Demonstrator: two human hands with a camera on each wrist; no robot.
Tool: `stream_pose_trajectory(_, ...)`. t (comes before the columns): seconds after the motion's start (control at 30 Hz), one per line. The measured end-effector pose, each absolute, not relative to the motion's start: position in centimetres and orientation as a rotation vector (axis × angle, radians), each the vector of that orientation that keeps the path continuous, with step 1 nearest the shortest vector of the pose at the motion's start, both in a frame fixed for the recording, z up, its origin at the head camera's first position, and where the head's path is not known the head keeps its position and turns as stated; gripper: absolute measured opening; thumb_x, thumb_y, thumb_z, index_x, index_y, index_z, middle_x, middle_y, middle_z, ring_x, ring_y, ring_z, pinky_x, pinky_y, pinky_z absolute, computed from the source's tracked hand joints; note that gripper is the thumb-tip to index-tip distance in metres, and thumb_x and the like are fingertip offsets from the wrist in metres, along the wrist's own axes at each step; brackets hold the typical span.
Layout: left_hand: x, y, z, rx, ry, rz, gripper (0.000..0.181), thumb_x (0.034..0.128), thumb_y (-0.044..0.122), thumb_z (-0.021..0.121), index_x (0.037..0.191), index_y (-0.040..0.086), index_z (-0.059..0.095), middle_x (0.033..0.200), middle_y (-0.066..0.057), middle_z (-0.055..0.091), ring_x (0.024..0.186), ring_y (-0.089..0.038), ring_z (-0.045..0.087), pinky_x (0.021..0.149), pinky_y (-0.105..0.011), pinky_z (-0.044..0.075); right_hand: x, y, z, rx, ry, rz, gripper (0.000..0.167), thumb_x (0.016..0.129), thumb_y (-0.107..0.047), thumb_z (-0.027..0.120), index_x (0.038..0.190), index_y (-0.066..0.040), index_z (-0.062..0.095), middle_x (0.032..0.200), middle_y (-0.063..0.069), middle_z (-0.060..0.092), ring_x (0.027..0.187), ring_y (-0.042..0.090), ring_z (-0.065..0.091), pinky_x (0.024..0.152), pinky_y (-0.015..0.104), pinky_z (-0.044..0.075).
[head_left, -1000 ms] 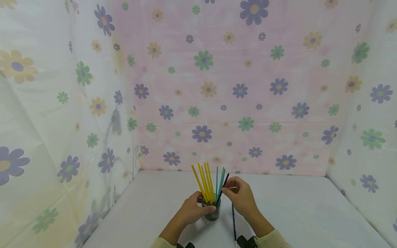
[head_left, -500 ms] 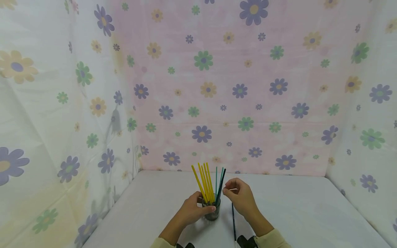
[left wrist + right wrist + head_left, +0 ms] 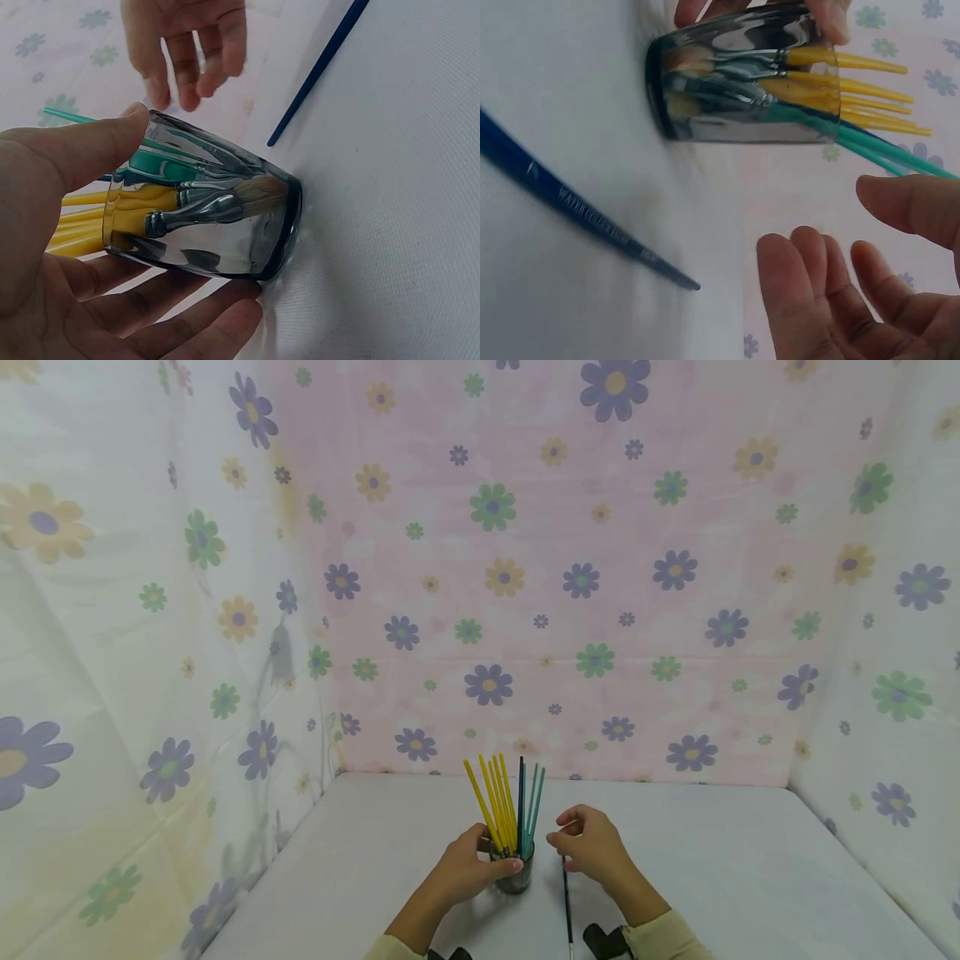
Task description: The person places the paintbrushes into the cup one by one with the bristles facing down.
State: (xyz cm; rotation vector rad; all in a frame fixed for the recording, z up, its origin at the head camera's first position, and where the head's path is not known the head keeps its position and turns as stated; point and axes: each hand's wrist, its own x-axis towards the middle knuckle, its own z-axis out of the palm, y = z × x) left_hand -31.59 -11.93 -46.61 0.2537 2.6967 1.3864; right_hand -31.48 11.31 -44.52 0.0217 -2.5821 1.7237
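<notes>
My left hand (image 3: 463, 870) grips a clear, smoky glass (image 3: 516, 884) that stands on the table, its thumb near the rim and its fingers round the far side. Bristles down in the glass are several yellow-handled paintbrushes (image 3: 495, 806), teal-handled paintbrushes (image 3: 535, 802) and a dark blue paintbrush (image 3: 521, 793). To the right of the glass, my right hand (image 3: 597, 850) hovers with loosely bent fingers and nothing in them. Below it another dark blue paintbrush (image 3: 592, 217), printed with white lettering, lies on the table; its bristles point towards me.
A white cloth covers the table (image 3: 720, 868). Behind it hangs a pink flowered curtain (image 3: 525, 710), with white flowered curtains (image 3: 150, 693) at the sides. Dark wrist-camera mounts (image 3: 606, 942) show at the bottom edge.
My right hand has let go of the dark blue paintbrush, which has tipped leftward in the glass. That hand has then moved right and towards me. The left hand keeps its place.
</notes>
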Motion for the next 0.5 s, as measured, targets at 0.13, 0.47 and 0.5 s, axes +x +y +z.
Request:
stream_pose_trajectory(0.13, -31.7, -11.9, -46.7, 0.260, 2.691, 1.388, 0.061, 0.0806, 0.056, 0.084, 0.119, 0.015, 0.059, 0.117, -0.006, 0.071, 0.111, -0.029, 0.064, 0.090, -0.062, 0.053, -31.7, 12.0, -44.8, -0.037, -2.648, 1.733, 0.046, 0.088, -0.021, 0.083, 0.120, 0.002, 0.061, 0.104, 0.014, 0.067, 0.081, 0.024, 0.070, 0.061, 0.038, 0.063)
stream_pose_trajectory(0.47, -31.6, -11.9, -46.5, 0.239, 2.698, 1.381, 0.061, 0.0807, 0.055, 0.084, 0.119, 0.015, 0.059, 0.117, -0.005, 0.071, 0.110, -0.028, 0.064, 0.090, -0.063, 0.053, -32.3, 13.8, -45.8, -0.192, -2.780, 1.653, 0.048, 0.088, -0.023, 0.082, 0.121, 0.003, 0.060, 0.106, 0.017, 0.066, 0.078, 0.021, 0.070, 0.058, 0.035, 0.062)
stream_pose_trajectory(0.5, -31.6, -11.9, -46.5, 0.237, 2.699, 1.381, 0.061, 0.0807, 0.055, 0.085, 0.119, 0.015, 0.059, 0.117, -0.005, 0.071, 0.110, -0.028, 0.065, 0.090, -0.063, 0.053, -32.3, 14.0, -45.9, -0.199, -2.788, 1.651, 0.048, 0.088, -0.024, 0.082, 0.121, 0.003, 0.060, 0.107, 0.018, 0.066, 0.078, 0.021, 0.070, 0.059, 0.036, 0.062)
